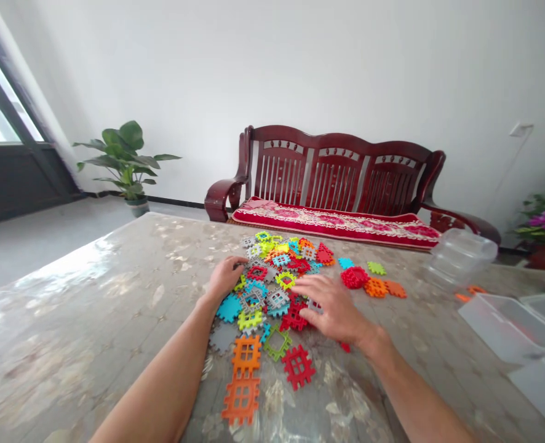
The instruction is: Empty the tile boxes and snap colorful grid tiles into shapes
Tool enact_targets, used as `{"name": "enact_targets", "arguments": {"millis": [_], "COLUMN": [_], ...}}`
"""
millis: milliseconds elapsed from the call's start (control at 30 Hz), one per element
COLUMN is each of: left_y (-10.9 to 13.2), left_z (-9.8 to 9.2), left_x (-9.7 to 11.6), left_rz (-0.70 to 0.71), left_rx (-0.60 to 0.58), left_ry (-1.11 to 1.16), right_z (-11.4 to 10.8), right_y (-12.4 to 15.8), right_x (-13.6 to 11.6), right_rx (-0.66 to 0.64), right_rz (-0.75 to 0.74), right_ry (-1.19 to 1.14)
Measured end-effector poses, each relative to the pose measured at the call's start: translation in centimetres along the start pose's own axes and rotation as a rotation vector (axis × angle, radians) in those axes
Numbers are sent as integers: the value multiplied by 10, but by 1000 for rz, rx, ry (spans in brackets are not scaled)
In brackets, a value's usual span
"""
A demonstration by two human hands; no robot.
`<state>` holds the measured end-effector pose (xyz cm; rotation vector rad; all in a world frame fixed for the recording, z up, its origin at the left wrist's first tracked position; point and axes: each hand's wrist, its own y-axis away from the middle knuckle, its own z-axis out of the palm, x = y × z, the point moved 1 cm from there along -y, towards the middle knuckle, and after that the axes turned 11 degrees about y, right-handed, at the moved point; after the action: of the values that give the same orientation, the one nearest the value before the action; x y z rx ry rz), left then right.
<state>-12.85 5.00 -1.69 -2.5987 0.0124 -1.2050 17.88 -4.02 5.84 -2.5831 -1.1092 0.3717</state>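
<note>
A heap of plastic interlocking tiles (279, 280) in red, yellow-green, blue, grey and orange lies on the table. At its left edge is my left hand (227, 275), fingers loosely bent toward the pieces, partly hidden, with no tile visible in them. My right hand (330, 306) hovers over or rests on the heap's right side, fingers apart; whether it touches the tiles is unclear. Toward me lie orange window tiles (241, 400) joined end to end, a red window tile (298, 367) and a green frame tile (277, 343).
Right of the heap sit a red tile stack (354, 277) and orange tiles (385, 287). Clear plastic boxes (507, 326) stand on the table's (115, 307) right side. Beyond it are a wooden bench (337, 175) with a red cushion and a potted plant (127, 160).
</note>
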Motion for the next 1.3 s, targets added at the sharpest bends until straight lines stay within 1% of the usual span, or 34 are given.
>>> {"name": "enact_targets", "arguments": {"millis": [100,167,267,400,500,733,800,867,900,967,1000,1067,1100,1167,1233,1300], "left_y": [1,1,2,3,3,4,5,5,6,10,14,31,42,71,102,128], "left_z": [0,0,-1,-2,-3,-3,-5,-9,-11,-14,-15,-12,-9,0,11,23], "left_x": [1,3,5,8,9,6,8,18,27,51,66,94,106,121,125,121], "left_rz": [11,13,10,3,-7,-25,-14,14,42,126,214,369,423,489,564,616], "left_rx": [-6,-6,-6,-10,-11,-6,-10,-31,-52,-123,-185,-359,-431,-554,-647,-707], "left_ry": [13,16,16,23,33,98,120,139,151,167,168,61,-15,-167,-264,-309], "right_z": [17,24,32,41,44,34,31,29,29,27,27,27,29,33,39,48], "right_y": [-2,-1,1,1,2,11,16,23,27,37,42,53,58,66,73,79], "right_x": [-43,-63,-85,-100,-97,-58,-49,-43,-41,-36,-32,-24,-18,-5,8,18], "right_rx": [-98,-145,-161,-196,-213,-210,-196,-173,-157,-115,-93,-56,-38,-2,26,30], "right_rz": [-176,-279,-400,-535,-539,-357,-321,-295,-273,-195,-143,-35,19,144,290,430], "right_ry": [-31,-43,-44,-19,-21,-15,-5,13,28,72,100,161,193,256,318,361]}}
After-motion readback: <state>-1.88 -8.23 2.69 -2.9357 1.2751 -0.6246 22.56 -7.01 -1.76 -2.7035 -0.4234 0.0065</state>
